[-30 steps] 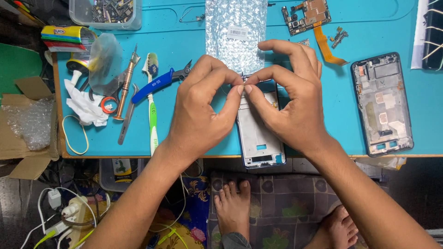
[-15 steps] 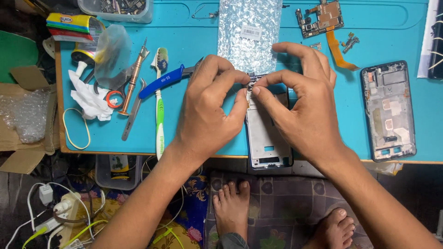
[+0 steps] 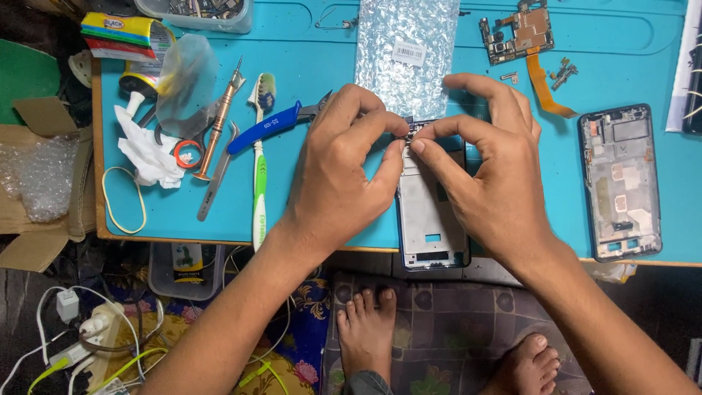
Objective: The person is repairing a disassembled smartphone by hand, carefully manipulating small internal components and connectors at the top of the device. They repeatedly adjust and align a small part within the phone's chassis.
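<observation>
Pinching phone frame top between fingers

Both hands cover the top of the phone frame; the part pinched there is too small to tell. The tub is cut off by the top edge.

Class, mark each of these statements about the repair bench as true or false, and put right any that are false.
1. Both hands pinch at the top end of the open phone frame. True.
2. The blue-handled pliers lie to the right of the right hand. False: they lie beyond the left hand, on the left.
3. A second opened phone lies at the mat's right side. True.
4. The circuit board sits inside the frame being worked on. False: it lies apart, at the far edge.
5. The toothbrush is held. False: it lies on the mat.
</observation>
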